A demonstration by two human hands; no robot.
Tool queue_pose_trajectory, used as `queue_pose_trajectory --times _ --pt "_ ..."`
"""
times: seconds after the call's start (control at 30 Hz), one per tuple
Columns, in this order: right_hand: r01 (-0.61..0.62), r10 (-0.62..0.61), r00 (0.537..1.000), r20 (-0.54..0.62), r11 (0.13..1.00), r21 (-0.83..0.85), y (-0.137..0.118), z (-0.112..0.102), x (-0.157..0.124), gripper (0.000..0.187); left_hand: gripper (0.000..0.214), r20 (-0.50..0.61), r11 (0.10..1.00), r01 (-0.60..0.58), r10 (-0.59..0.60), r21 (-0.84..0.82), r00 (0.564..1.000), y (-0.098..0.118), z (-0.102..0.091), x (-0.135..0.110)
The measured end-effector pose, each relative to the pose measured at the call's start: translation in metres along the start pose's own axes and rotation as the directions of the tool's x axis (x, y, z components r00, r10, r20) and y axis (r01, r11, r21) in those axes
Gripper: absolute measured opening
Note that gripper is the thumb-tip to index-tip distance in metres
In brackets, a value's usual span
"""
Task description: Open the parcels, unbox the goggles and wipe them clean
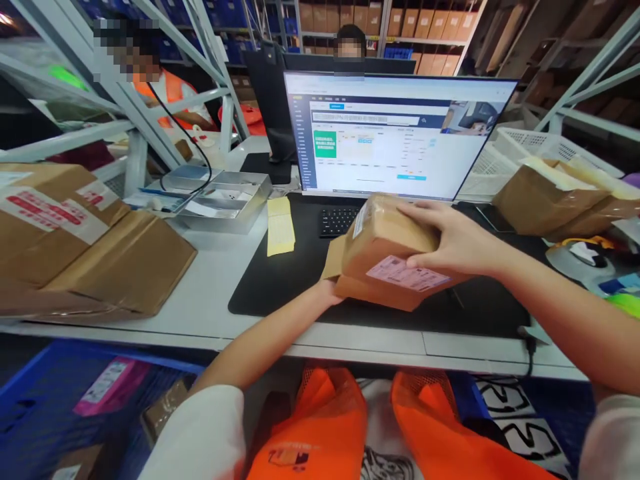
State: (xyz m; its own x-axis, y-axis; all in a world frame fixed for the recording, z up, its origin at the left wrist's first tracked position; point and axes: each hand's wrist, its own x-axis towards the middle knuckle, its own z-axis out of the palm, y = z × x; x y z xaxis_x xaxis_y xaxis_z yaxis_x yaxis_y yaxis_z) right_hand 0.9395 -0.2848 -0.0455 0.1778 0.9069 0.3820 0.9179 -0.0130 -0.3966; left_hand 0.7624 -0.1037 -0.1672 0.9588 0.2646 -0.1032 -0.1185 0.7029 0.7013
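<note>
A brown cardboard box (pixel 370 250) is held tilted above the black desk mat (pixel 270 287), with an open flap on its left side. A white printed label is stuck on its near face. My right hand (pixel 445 237) grips it from the right, thumb on the near face and fingers over the top. My left hand (pixel 331 292) is at the lower left of the box, under the flap; its fingers are hidden behind the cardboard. Just behind the box stand a black keyboard (pixel 337 221) and a lit monitor (pixel 370 167).
Opened cardboard boxes stand at left (pixel 125 267) and right (pixel 550 197). A metal tray (pixel 235 207) with papers and a yellow note pad (pixel 280 227) lie left of the keyboard. A tape roll (pixel 580 260) sits at right. Below left is a blue crate (pixel 40 400). Two people are beyond.
</note>
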Motion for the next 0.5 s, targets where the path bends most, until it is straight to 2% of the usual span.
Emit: queue_pose_trajectory --times 0.07,0.13,0.33,0.5 --pt "0.005 0.003 0.996 0.092 0.996 -0.086 -0.003 0.011 0.009 0.102 0.054 0.061 0.996 0.079 -0.076 -0.047 0.995 0.000 0.002 -0.003" --pt "0.009 0.006 0.992 0.126 0.993 -0.118 -0.001 0.015 0.013 0.100 0.056 0.086 0.991 0.105 -0.098 -0.086 0.991 0.000 -0.002 -0.006" --pt "0.101 -0.091 0.994 0.066 0.983 -0.155 -0.005 0.000 0.019 0.096 0.055 0.065 0.983 0.103 -0.094 -0.153 0.993 -0.008 -0.031 -0.002" --pt "0.079 -0.066 0.994 0.083 0.982 -0.170 -0.018 -0.011 0.031 0.097 0.051 0.024 0.968 0.192 -0.191 -0.161 0.981 -0.023 -0.062 0.004"
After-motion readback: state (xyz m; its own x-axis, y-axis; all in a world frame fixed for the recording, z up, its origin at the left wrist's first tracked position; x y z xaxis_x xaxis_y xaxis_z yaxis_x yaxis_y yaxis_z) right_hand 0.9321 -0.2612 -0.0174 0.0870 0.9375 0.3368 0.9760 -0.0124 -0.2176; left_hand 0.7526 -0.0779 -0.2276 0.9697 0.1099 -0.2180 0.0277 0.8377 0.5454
